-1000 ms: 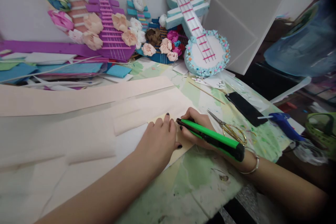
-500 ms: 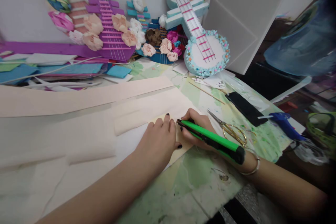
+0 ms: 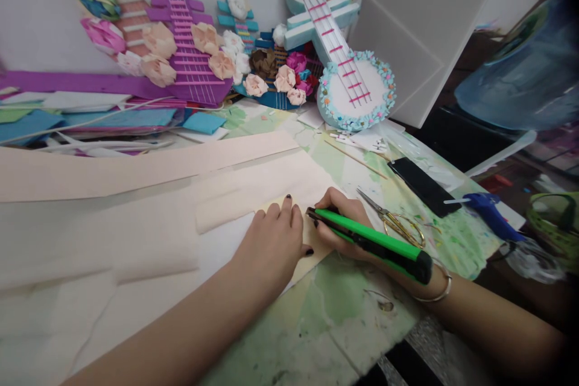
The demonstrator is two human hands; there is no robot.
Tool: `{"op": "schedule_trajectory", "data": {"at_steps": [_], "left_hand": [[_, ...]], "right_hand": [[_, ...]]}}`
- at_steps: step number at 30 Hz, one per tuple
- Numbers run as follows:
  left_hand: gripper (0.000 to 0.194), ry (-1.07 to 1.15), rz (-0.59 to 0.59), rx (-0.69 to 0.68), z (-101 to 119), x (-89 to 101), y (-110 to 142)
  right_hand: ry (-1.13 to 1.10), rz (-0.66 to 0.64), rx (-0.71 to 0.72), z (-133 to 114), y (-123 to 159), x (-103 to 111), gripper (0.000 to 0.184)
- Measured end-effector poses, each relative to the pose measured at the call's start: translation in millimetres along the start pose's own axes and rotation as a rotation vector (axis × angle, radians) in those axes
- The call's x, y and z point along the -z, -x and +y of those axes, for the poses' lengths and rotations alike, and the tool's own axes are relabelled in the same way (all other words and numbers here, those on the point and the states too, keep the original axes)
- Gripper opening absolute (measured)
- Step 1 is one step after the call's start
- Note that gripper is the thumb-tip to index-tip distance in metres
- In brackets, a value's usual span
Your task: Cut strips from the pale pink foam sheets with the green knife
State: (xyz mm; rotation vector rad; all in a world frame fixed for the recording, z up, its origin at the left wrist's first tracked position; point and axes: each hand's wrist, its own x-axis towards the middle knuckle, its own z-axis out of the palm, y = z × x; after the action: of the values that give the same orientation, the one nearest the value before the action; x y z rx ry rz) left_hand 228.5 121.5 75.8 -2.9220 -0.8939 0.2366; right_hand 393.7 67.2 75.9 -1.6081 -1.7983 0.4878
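My left hand (image 3: 274,247) lies flat with fingers stretched out, pressing on a small yellowish sheet (image 3: 312,259). Under that sheet are white paper (image 3: 226,247) and a large cream sheet (image 3: 266,175) that spreads to the left. My right hand (image 3: 344,217) is wrapped round a green and black utility knife (image 3: 375,238), its front end at the yellowish sheet just right of my left fingers. Whether the blade touches the paper I cannot make out. Gold-handled scissors (image 3: 398,223) lie open on the table beyond my right hand.
A long pale pink strip (image 3: 136,163) crosses the cream sheet. Paper-decorated model instruments, one of them light blue and white (image 3: 348,90), lean at the back. To the right lie a black phone (image 3: 423,187), a blue glue gun (image 3: 493,217) and a thin stick (image 3: 355,158).
My right hand and the utility knife have shifted very slightly to the right. My left hand stays in place on the sheet.
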Motion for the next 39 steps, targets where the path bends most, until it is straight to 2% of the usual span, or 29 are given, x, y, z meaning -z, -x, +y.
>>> {"op": "schedule_trajectory", "data": {"at_steps": [20, 25, 39], "left_hand": [[0.064, 0.012, -0.011, 0.013, -0.6, 0.5, -0.6], [0.064, 0.008, 0.025, 0.005, 0.1, -2.0, -0.1], [0.061, 0.031, 0.042, 0.007, 0.4, -0.4, 0.4]], "right_hand": [[0.049, -0.019, 0.019, -1.2, 4.2, 4.9, 0.011], [0.034, -0.021, 0.061, 0.9, 4.4, 4.5, 0.011], [0.035, -0.057, 0.016, -2.8, 5.3, 8.1, 0.01]]}}
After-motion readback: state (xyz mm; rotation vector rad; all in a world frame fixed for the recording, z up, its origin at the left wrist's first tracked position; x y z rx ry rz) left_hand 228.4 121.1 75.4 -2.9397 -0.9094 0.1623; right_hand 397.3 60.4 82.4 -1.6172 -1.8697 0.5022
